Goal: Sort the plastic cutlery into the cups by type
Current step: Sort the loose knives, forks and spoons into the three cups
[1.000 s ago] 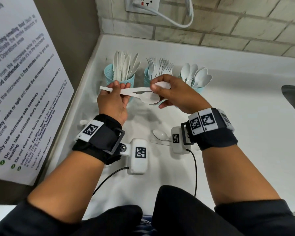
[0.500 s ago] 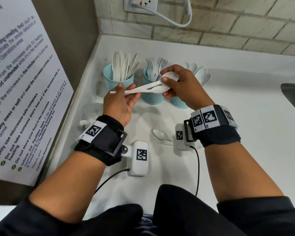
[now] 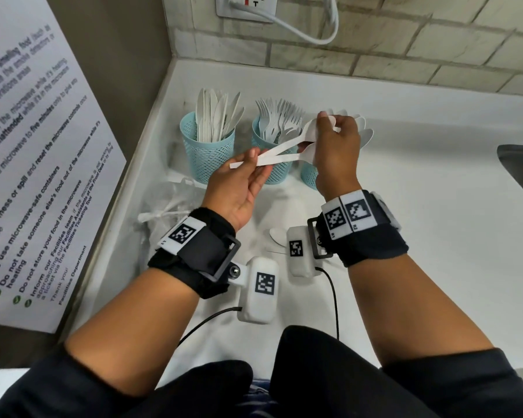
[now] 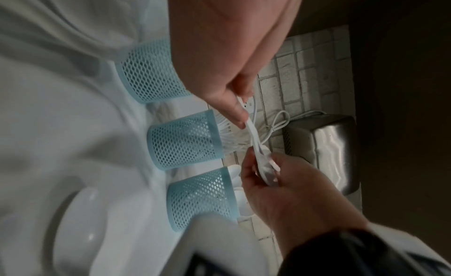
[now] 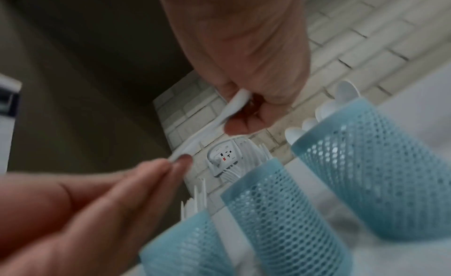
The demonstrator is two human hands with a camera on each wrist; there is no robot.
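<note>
Three blue mesh cups stand in a row at the back of the counter: a knife cup [image 3: 207,149], a fork cup [image 3: 272,167] and a spoon cup [image 3: 308,176] that sits half hidden behind my right hand. My right hand [image 3: 326,128] grips the bowl ends of two white spoons [image 3: 284,152], raised over the spoon cup [image 5: 371,164]. My left hand [image 3: 255,158] pinches the handle ends [image 4: 249,125] in front of the fork cup [image 4: 185,139]. Another spoon [image 3: 277,235] lies on the counter by my right wrist.
A crumpled clear wrapper [image 3: 169,206] lies at the counter's left edge. A steel sink [image 3: 520,167] is at the right. A wall socket [image 3: 245,4] with a white cable sits on the brick wall, and a printed notice [image 3: 27,161] hangs at the left.
Both hands have carried the spoons right and away, from in front of the knife and fork cups to the spoon cup. The bowl ends have tilted upward.
</note>
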